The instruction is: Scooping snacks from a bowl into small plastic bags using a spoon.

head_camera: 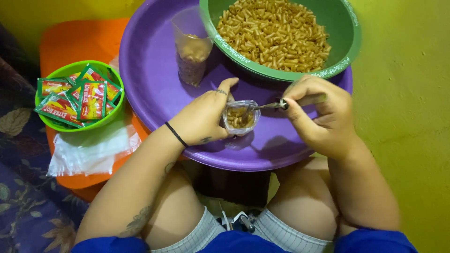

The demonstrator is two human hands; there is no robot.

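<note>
My left hand grips a small clear plastic bag, held open and partly filled with brown macaroni snacks. My right hand holds a metal spoon whose bowl dips into the bag's mouth. Both hands hover over a large purple basin. A green bowl heaped with the same macaroni snacks rests on the basin's far side. A filled clear bag stands upright in the basin beside the green bowl.
A small lime-green bowl holding several red and green seasoning sachets sits on an orange stool to the left. A stack of empty clear plastic bags lies in front of it. Yellow-green floor lies to the right.
</note>
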